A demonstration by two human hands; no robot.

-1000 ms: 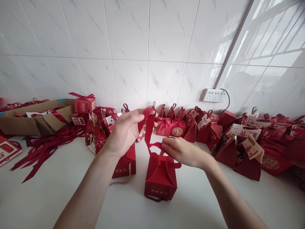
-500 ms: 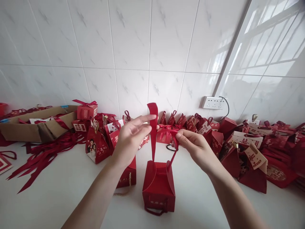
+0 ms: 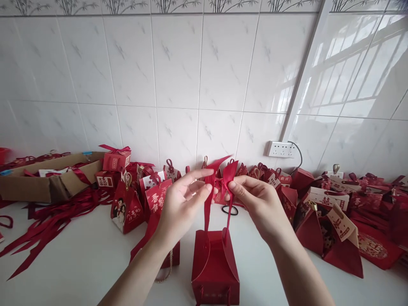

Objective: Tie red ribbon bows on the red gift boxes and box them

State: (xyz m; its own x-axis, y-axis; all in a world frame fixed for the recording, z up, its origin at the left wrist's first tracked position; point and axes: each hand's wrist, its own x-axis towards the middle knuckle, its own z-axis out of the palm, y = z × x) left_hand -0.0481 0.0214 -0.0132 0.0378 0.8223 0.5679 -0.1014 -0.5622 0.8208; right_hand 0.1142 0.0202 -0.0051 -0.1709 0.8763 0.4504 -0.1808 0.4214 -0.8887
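Observation:
A red paper gift box (image 3: 215,270) stands on the white tabletop, its curved top flaps leaning inward. Two lengths of red ribbon (image 3: 207,214) rise from its flaps. My left hand (image 3: 181,199) pinches the left length between thumb and fingers, with the tip sticking out up and to the right. On the other side, my right hand (image 3: 256,199) has the right length pinched, and its pointed tip stands above the thumb. Only a small gap separates the two hands above the box. Cord handles hang at the box's front, partly cut off by the frame.
Left, a cardboard carton (image 3: 51,182) holds red items, with loose ribbons (image 3: 54,225) before it. Several small red boxes line the wall; more pile up on the right (image 3: 344,221). A power strip (image 3: 282,149) and a black ring (image 3: 230,210) are also there.
My hands have come a little closer together. The right ribbon end now points up above my fingers, and the left tip leans right. The view has tilted upward, showing more wall.

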